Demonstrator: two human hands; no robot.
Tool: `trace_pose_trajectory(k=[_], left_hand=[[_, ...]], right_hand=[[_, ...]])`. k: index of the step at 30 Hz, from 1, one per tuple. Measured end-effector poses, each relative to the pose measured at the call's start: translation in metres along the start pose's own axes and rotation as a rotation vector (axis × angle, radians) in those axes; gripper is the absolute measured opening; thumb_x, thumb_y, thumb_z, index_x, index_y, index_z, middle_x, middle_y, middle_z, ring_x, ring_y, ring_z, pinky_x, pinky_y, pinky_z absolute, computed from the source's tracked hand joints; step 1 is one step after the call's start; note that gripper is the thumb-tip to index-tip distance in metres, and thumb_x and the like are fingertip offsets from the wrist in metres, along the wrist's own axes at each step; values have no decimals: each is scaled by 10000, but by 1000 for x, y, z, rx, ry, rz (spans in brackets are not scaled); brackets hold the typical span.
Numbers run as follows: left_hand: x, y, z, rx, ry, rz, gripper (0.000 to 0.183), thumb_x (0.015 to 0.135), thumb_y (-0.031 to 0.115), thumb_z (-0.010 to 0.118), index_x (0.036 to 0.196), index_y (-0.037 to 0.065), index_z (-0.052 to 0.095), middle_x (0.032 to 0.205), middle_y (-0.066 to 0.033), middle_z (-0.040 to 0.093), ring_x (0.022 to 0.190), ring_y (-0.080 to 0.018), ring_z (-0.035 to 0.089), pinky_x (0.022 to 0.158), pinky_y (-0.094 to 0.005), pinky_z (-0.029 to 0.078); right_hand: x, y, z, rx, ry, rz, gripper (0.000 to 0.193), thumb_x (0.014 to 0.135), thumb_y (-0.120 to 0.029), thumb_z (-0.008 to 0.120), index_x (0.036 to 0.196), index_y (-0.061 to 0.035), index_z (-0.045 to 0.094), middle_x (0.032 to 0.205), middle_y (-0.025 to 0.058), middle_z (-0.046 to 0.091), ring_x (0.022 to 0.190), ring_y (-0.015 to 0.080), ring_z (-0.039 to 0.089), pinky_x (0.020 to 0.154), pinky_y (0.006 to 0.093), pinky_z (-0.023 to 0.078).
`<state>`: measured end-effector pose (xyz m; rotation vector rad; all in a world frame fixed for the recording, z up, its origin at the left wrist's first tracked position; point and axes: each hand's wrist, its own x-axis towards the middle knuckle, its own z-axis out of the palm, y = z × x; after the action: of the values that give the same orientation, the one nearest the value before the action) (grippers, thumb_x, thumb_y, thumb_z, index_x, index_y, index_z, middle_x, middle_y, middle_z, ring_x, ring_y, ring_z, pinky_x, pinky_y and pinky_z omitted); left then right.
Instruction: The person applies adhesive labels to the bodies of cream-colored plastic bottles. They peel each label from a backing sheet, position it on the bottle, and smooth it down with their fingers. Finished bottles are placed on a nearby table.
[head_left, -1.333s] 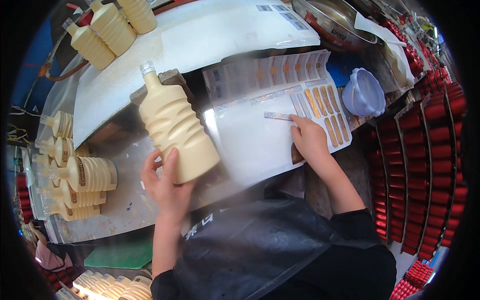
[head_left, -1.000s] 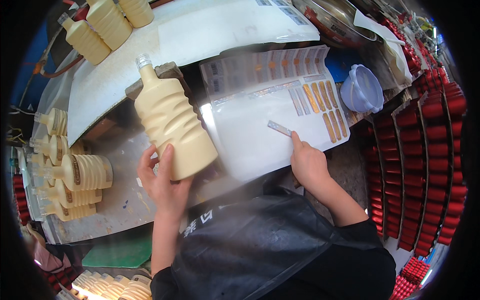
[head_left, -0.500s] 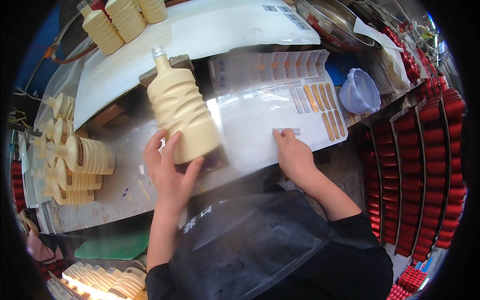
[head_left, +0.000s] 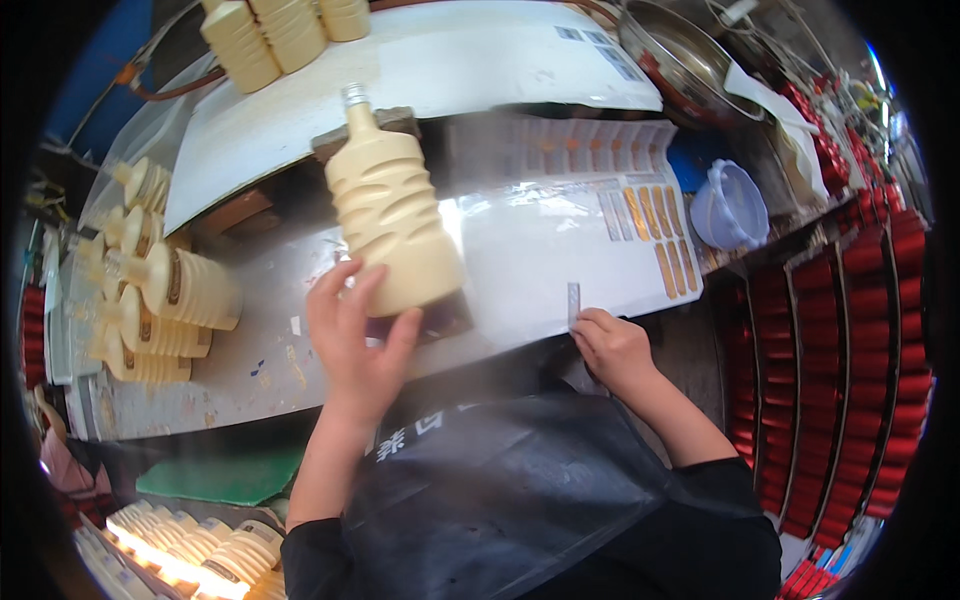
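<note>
A cream bottle (head_left: 390,210) with a wavy embossed body and a clear threaded neck lies tilted, its neck end against a dark block (head_left: 335,145). My left hand (head_left: 350,325) grips its lower left corner, fingers on the side and thumb at the base. My right hand (head_left: 615,345) pinches the near end of a small silvery strip label (head_left: 574,300), which stands out from the fingertips above the front edge of a white label sheet (head_left: 520,265). On that sheet are rows of gold strip labels (head_left: 668,230) and a few silvery ones.
Several cream bottles (head_left: 195,285) are grouped at the left; others (head_left: 290,40) stand on the white raised board (head_left: 450,70). A pale blue basket (head_left: 730,205) and a metal basin (head_left: 680,60) are at the right. Racks of red pieces (head_left: 850,350) fill the far right.
My right hand has drawn toward me, and the strip label has turned from lying sideways to pointing away from me. The left hand stays at the bottle's base. The whole view has shifted slightly.
</note>
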<state>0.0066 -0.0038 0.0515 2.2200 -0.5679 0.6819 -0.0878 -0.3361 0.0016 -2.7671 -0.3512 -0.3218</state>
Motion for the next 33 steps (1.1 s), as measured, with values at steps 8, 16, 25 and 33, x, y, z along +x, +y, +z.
trace_pose_trajectory(k=[8, 16, 25, 33], left_hand=[[42, 38, 4, -260, -296, 46, 540, 694, 144, 875, 1213, 119, 728, 1284, -140, 619, 1096, -334, 597, 926, -435, 500], [88, -4, 3, -161, 139, 19, 239, 677, 16, 843, 865, 123, 741, 1108, -94, 691, 954, -295, 643, 834, -399, 528], [92, -85, 14, 111, 284, 58, 248, 763, -41, 808, 968, 86, 751, 1123, -106, 692, 955, -243, 639, 792, -347, 535], [96, -82, 35, -909, 119, -869, 286, 972, 107, 730, 1232, 23, 644, 1103, -3, 664, 963, -85, 599, 888, -254, 493]], right_hand=[[112, -36, -70, 874, -449, 257, 81, 918, -34, 727, 963, 1, 785, 892, 27, 645, 820, 105, 586, 724, 245, 448], [232, -85, -105, 867, -364, -43, 121, 910, 20, 697, 984, -7, 788, 892, 6, 628, 790, 70, 555, 684, 217, 423], [294, -80, -31, 351, 30, -522, 207, 816, -9, 736, 985, -118, 788, 880, 58, 605, 755, 239, 644, 649, 344, 526], [294, -57, -25, 335, -12, -520, 247, 780, 28, 748, 979, -114, 781, 897, 54, 599, 741, 216, 646, 646, 315, 536]])
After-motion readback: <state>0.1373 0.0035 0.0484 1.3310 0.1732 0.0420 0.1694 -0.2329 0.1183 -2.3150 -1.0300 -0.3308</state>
